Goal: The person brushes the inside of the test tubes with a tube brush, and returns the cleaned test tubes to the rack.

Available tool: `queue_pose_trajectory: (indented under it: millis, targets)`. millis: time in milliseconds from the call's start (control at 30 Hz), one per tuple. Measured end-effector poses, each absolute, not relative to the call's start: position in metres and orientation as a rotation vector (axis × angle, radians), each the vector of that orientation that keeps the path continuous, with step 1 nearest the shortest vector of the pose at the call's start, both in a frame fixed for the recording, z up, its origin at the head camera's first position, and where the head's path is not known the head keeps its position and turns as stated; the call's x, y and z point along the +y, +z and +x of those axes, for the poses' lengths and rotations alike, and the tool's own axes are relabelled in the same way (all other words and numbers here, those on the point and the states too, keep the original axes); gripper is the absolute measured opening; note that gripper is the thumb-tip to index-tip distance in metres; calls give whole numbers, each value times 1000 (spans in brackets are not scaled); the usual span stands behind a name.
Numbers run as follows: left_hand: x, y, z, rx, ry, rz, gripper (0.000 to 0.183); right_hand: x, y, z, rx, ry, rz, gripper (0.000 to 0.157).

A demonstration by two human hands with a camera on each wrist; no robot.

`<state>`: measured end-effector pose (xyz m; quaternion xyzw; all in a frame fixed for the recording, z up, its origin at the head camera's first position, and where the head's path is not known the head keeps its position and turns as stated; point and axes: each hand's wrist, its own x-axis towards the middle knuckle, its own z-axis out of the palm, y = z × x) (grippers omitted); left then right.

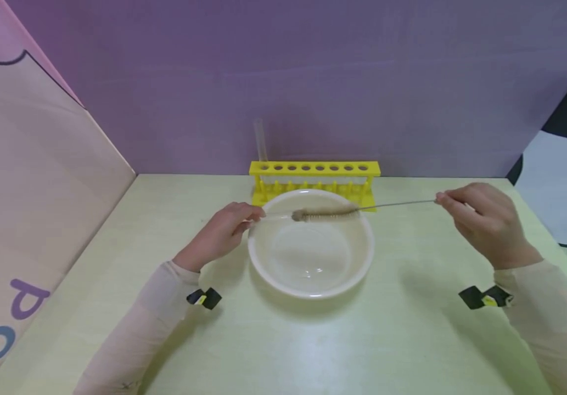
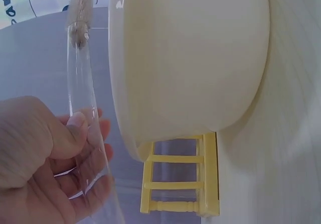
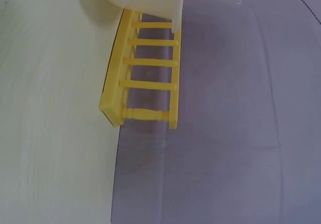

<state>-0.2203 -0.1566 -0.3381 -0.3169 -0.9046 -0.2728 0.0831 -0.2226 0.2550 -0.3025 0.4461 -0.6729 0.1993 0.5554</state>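
Observation:
My left hand (image 1: 226,227) pinches a clear glass test tube (image 2: 80,83) between thumb and fingers, holding it nearly level above the far side of a white basin (image 1: 311,295). A bristled test tube brush (image 1: 330,213) lies in line with the tube. Its tan tip sits just inside the tube's mouth, while most of the bristles are outside. Over to the right, my right hand (image 1: 490,219) pinches the end of the brush's thin wire handle (image 1: 397,204). In the right wrist view only a bit of twisted wire (image 3: 304,2) shows; the hand itself is out of frame.
Behind the basin stands a yellow test tube rack (image 1: 313,173), partly hidden by the basin's rim. Another clear test tube (image 1: 260,140) stands upright at its left end. A purple panel (image 1: 313,82) closes off the table's back, and a printed panel (image 1: 41,192) rises at left.

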Motion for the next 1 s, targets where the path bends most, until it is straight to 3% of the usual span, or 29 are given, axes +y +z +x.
queue_pose_trajectory:
  millis: [767,900,967,1000]
  targets:
    - [-149,-344,-217,-2607,-618,-947,29,262,-291,-216,-2007,220,1188,51]
    - [-148,-347,-217,-2619,-616,-932,28,261,-291,-214,-2071,271,1184,48]
    - [-147,-348,-217,-2623,-618,-927,28,260,-290,-212,-2134,301,1185,27]
    - [-147,-348,-216,-2621,-616,-927,28,260,-290,-211,-2165,312,1183,27]
